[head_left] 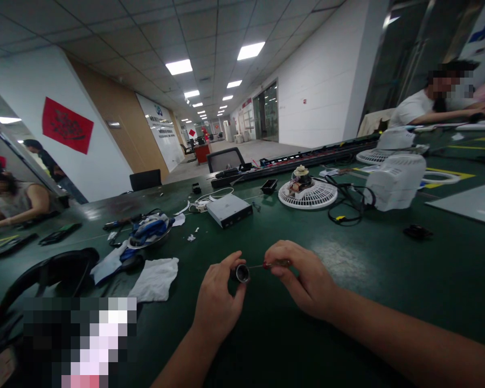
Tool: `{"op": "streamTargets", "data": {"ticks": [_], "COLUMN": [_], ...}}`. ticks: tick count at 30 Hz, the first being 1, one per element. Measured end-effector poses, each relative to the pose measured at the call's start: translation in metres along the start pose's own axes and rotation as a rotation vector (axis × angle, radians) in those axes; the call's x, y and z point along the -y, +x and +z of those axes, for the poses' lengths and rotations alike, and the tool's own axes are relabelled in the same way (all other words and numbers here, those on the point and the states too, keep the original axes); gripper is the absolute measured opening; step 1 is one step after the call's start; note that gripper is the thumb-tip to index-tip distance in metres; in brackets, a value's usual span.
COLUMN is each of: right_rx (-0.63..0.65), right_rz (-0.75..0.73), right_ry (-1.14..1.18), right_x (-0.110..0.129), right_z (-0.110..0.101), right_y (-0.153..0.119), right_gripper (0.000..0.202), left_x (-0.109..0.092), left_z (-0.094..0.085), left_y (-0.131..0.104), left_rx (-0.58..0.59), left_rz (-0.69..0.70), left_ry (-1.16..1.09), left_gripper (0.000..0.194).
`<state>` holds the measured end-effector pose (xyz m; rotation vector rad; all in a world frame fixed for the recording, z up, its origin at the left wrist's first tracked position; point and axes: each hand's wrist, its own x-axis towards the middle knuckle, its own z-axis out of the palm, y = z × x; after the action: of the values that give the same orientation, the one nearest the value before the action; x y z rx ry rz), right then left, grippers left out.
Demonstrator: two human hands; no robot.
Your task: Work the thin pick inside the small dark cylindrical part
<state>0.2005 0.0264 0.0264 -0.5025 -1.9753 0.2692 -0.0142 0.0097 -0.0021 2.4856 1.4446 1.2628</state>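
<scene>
My left hand [218, 296] is closed around a small dark cylindrical part [241, 274], its round, hollow-looking end turned toward me. In my right hand [303, 277] is a small screwdriver [267, 265] with a red and clear handle, pinched between thumb and fingers. The screwdriver's thin shaft points left and reaches the side of the cylindrical part. Whether its tip sits in a screw is too small to tell. Both hands are held just above the green table [267, 350].
A white box-shaped drive [229, 209] lies ahead, near a white fan grille with motor [307, 191]. White fan housing [396, 183] and black cable stand right. A bowl with blue cloth [149, 229] and white tissue [156, 279] lie left. Other people sit at both sides.
</scene>
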Motion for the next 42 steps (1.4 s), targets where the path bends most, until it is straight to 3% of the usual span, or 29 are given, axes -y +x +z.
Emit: {"op": "streamTargets", "data": {"ticks": [5,16,26,33,38,42], "right_rx": [0.059,0.017,0.047,0.047,-0.073,-0.009], "right_rz": [-0.04,0.003,-0.094,-0.058,-0.091,-0.013], "right_ry": [0.041,-0.06,0.044,-0.055,0.078,0.054], "right_x": [-0.0001,0.002,0.0013,0.0031,0.001,-0.0022], "right_z": [0.0006,-0.001,-0.0009,0.0005,0.0001,0.0014], "right_y": [0.0003,0.0022,0.0017,0.0008,-0.0026,-0.0026], "right_gripper": [0.012,0.014,0.015,0.011,0.013,0.015], "left_x": [-0.0008,-0.0014,-0.0021,-0.0038,-0.0046,-0.0053], "left_z": [0.0011,0.0016,0.002,0.0016,0.0022,0.0011], "left_y": [-0.0001,-0.0012,-0.0009,-0.0009,-0.0013,-0.0023], "left_rx": [0.01,0.026,0.048,0.015,-0.028,-0.016], "left_rz": [0.023,0.035,0.02,0.019,0.011,0.049], "left_ry": [-0.002,0.015,0.003,0.027,0.039,0.046], "left_gripper": [0.053,0.052,0.059,0.058,0.059,0.058]}}
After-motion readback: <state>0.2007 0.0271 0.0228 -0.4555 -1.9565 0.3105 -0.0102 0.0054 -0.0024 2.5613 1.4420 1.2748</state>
